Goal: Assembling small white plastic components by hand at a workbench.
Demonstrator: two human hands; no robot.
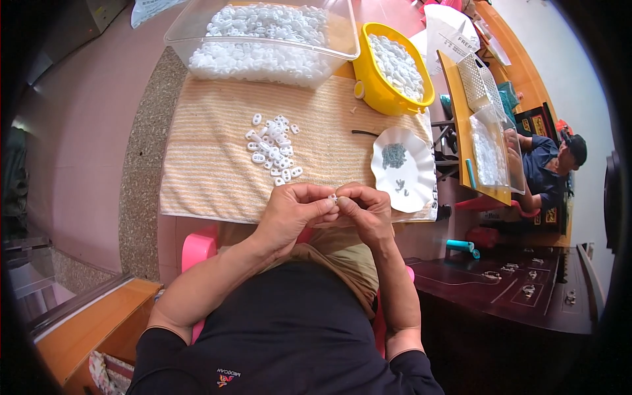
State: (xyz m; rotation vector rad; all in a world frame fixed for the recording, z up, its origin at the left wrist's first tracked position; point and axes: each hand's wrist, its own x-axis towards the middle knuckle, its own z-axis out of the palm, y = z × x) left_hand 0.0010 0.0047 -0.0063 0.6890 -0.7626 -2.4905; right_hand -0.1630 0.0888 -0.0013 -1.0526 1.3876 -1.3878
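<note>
Close to the table's near edge, my left hand (289,212) and my right hand (368,214) meet fingertip to fingertip. Both are closed in a pinch around a small white plastic piece (334,197), mostly covered by the fingers. Beyond my left hand lies a loose pile of white oval plastic pieces with holes (273,146). To the right of my right hand stands a white scalloped plate (424,174). On it are a heap of tiny dark grey parts (394,155) and a few strays nearer to me.
A clear bin (263,49) full of white pieces and a yellow basket (375,99) of similar ones stand at the far side. A striped towel (204,145) covers the table; a black strip (365,133) lies on it. At right, a person (550,164) sits by another table.
</note>
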